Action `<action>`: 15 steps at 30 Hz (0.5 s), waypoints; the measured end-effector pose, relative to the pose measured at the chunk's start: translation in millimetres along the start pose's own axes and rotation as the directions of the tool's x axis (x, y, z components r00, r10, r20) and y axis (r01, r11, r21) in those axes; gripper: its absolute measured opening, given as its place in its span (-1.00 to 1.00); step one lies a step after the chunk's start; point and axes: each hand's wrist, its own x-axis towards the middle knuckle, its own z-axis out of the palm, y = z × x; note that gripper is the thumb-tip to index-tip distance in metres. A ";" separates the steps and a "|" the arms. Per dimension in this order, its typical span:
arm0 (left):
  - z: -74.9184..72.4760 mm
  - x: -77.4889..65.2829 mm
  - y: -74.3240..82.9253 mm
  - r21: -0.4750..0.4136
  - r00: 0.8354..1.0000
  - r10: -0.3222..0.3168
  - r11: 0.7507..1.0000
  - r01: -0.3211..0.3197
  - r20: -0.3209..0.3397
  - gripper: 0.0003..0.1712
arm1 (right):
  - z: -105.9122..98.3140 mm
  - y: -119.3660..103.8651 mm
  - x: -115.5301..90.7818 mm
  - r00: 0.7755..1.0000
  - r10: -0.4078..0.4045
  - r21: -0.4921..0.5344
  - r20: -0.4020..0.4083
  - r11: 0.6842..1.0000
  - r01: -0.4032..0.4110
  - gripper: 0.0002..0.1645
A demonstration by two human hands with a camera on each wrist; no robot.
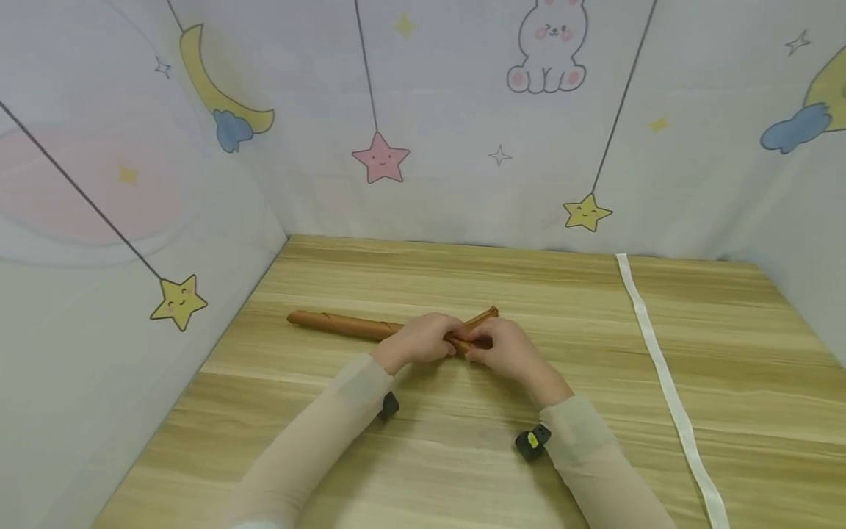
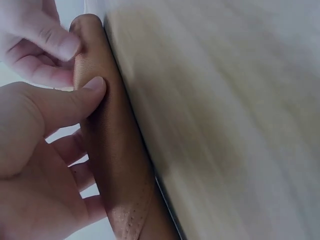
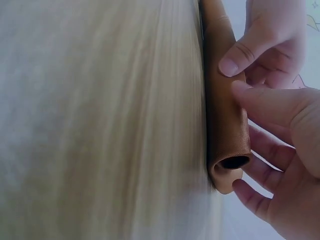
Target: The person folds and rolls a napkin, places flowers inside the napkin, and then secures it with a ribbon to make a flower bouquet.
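Brown roll (image 1: 357, 327) (fabric or leather-like, can't tell) lies on the wood-grain table (image 1: 463, 455); long axis runs mostly left-right across the person's front, left end slightly farther away, right part slightly nearer; left length lies free of both hands; left hand (image 1: 423, 339) next, over the roll toward its right part, thumb pressed on one side, fingers round the other, so clamped on it; right hand (image 1: 505, 349) just beside, thumb and fingertips pinching the same roll from its right; the two thumbs sit close together along one side, a short stretch of roll between; hollow end (image 3: 226, 184) lies past the right thumb, by the right hand's lower fingers, so the right hand is the nearer one to it; narrow flap (image 1: 481, 318) angles up and away from the person, just beyond the fingertips; relation that counts, I'd judge: roll axis crosses both grips, right end on the right hand's side; dark block (image 1: 532, 442) at right wrist; white strip (image 1: 669, 382) farther right, well apart from both hands, running near to far.
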 end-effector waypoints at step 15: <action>0.8 -0.5 -3.9 0.018 0.999 0.038 0.999 -0.038 0.013 -0.70 | 1.6 3.6 1.7 1.000 0.000 -0.036 0.024 0.999 0.001 -0.75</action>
